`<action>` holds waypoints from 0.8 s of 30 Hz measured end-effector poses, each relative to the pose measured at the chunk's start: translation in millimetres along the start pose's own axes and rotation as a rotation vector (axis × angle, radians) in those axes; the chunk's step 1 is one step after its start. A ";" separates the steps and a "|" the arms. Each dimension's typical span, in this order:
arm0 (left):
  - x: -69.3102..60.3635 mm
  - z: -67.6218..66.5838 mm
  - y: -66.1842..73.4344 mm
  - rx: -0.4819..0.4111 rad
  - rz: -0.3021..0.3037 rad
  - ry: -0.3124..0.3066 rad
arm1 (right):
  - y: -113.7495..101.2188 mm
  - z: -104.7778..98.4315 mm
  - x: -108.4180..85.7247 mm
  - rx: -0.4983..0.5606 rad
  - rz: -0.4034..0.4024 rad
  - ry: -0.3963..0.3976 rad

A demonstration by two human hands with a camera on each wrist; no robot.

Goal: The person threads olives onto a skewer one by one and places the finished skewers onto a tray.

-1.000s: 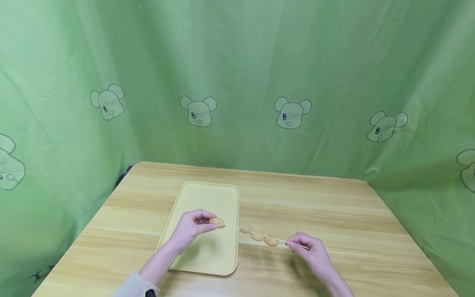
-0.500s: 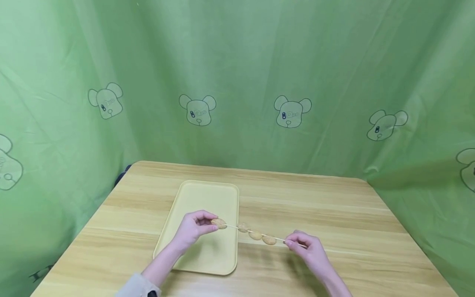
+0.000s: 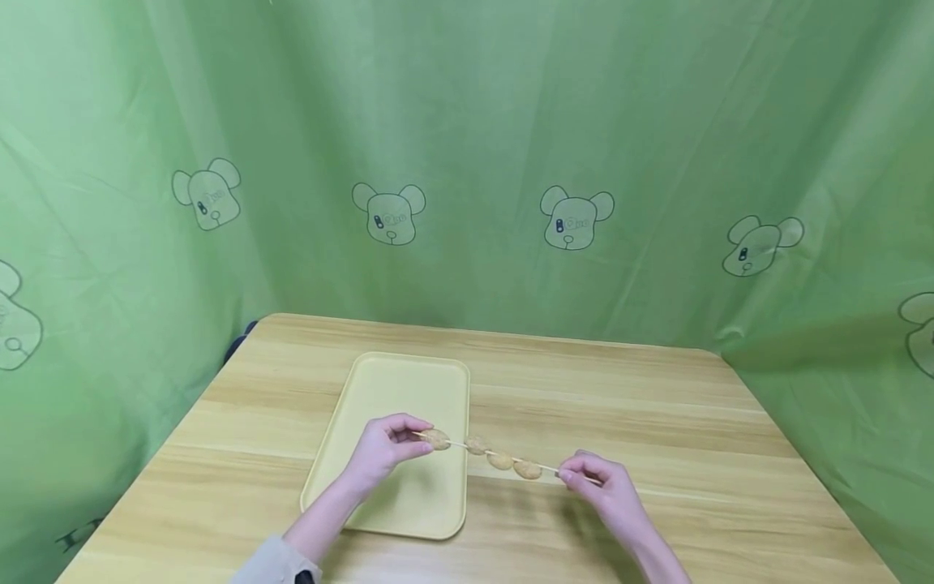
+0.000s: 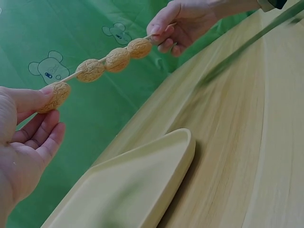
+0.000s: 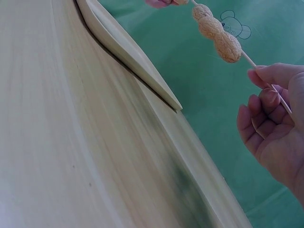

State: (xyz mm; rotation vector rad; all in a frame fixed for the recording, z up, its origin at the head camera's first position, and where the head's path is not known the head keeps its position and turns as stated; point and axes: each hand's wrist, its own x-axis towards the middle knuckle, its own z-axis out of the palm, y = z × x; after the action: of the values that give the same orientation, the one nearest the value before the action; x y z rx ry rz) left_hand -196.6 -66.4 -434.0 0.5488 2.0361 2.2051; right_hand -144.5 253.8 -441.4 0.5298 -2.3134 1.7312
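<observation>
A thin wooden skewer (image 3: 549,469) is held slanting above the table, threaded through several brown, wrinkled, oval balls that look like food. My left hand (image 3: 383,450) pinches the leftmost ball (image 4: 58,97) between thumb and fingers. A short bare length of skewer separates that ball from the group of three balls (image 4: 117,60) farther along, which sit close against one another. At the skewer's other end, my right hand (image 3: 601,487) pinches the bare stick between thumb and fingers, and the stick's tail runs past the palm in the right wrist view.
Beneath the left hand lies a pale yellow rectangular tray (image 3: 409,381) with a low rim. It rests on a light wood-grain table (image 3: 657,405). A green curtain (image 3: 467,122) printed with bear heads surrounds the table's back and sides.
The leftmost ball has slid slightly right along the skewer with my left hand, narrowing the gap to the other balls. My right hand has shifted slightly left and up.
</observation>
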 end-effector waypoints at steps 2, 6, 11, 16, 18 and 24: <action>0.7 0.6 0.1 -0.007 -0.006 0.004 | -0.1 0.4 0.5 0.010 -0.012 -0.003; 1.3 1.8 0.1 -0.021 -0.009 0.006 | 0.0 1.1 1.1 0.018 -0.037 -0.013; 1.2 3.2 0.2 -0.030 -0.024 0.006 | 0.8 1.8 1.2 0.021 -0.039 -0.018; 0.5 4.1 -0.7 -0.032 -0.042 0.010 | 1.3 2.8 1.0 0.024 -0.031 -0.022; 0.3 4.3 -1.4 -0.030 -0.042 0.011 | 1.2 3.3 0.7 0.020 -0.029 -0.025; 0.2 4.1 -4.9 -0.037 -0.043 0.003 | 1.0 4.5 0.1 0.019 0.007 -0.025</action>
State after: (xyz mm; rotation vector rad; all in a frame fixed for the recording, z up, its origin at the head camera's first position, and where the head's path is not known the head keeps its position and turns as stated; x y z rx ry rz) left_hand -196.4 -62.0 -438.6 0.4938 1.9847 2.2162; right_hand -144.7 249.7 -443.6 0.5503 -2.3212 1.7609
